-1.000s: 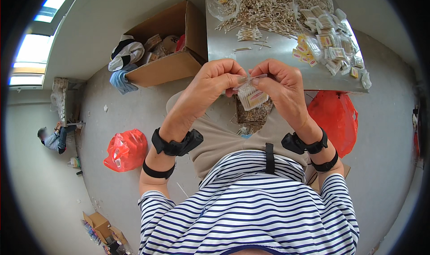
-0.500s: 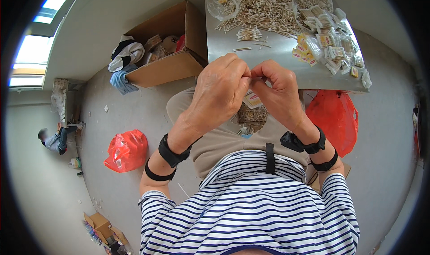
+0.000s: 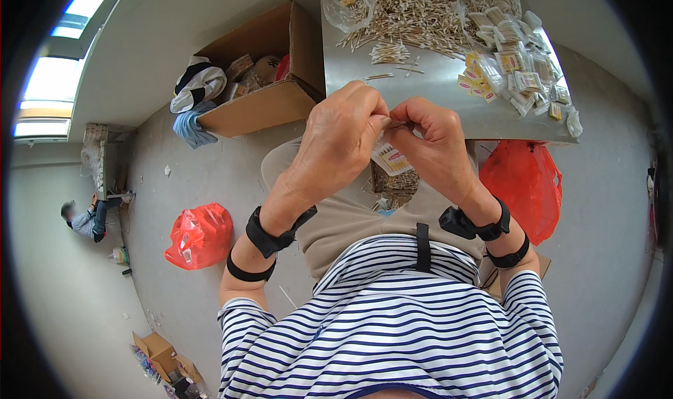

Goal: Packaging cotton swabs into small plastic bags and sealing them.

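Both hands meet in front of the chest, just off the near edge of the counter [image 3: 434, 98]. Left hand [image 3: 336, 147] and right hand [image 3: 431, 147] each have their grip pinched on the mouth of a small clear packet [image 3: 391, 159], which hangs between them above the lap. Thin sticks seem to poke from its top between the fingertips, though this is too small to be sure.

To do this well, I judge the thumbs should hold the film taut and level, so the bundle slides in straight without snagging.

Metal, grey and dull-shiny, makes up the counter. Pale slender sticks [image 3: 420, 14] lie heaped toward its far edge, filled glossy packets [image 3: 519, 70] toward its right edge. Left of it stands an open cardboard box [image 3: 259, 98]; crinkled red plastic bags [image 3: 200, 234] sit on the floor.
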Demonstrator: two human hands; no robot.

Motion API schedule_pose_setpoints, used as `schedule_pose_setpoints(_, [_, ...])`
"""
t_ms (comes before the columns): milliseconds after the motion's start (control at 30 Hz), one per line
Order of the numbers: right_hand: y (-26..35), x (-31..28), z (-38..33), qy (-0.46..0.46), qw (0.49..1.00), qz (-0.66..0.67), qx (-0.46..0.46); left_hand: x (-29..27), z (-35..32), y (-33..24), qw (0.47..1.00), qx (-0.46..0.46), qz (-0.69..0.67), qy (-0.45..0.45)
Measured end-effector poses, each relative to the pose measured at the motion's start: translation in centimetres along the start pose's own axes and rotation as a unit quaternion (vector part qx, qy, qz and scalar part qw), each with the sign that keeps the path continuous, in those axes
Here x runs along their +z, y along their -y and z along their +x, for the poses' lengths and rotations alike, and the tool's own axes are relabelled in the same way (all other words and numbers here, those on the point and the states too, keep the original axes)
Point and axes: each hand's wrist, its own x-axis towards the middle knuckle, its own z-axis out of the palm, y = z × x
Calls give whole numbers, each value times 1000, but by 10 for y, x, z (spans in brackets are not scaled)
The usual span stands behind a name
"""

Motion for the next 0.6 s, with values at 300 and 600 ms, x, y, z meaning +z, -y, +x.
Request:
schedule_pose_setpoints(300, [0,-8,3,3,996,69,52,-8,-11,-3,997,14,-51,-48])
schedule_pose_setpoints(600, [2,-5,2,-6,998,45,42,0,-17,2,996,-15,-22,-79])
